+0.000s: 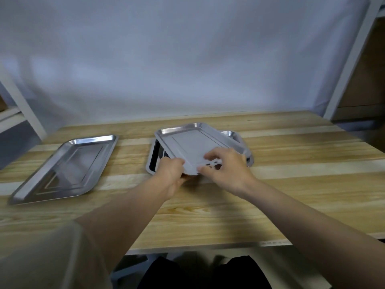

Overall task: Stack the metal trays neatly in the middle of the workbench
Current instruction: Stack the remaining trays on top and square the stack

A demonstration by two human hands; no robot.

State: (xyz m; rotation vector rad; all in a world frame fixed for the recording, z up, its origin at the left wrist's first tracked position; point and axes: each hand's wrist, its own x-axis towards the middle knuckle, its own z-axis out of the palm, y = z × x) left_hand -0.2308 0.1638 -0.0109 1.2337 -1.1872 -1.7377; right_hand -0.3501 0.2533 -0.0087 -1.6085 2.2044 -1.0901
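Note:
A shiny metal tray is held over the middle of the wooden workbench, turned askew and tilted. My left hand grips its near left corner and my right hand grips its near edge, fingers on the tray's inside. Under it lies a second metal tray flat on the bench, its left rim and far right corner showing. A third metal tray lies alone on the left part of the bench, set at an angle.
A pale cloth hangs behind the bench. White shelf posts stand at the right and at the far left. The bench's near edge runs in front of my lap.

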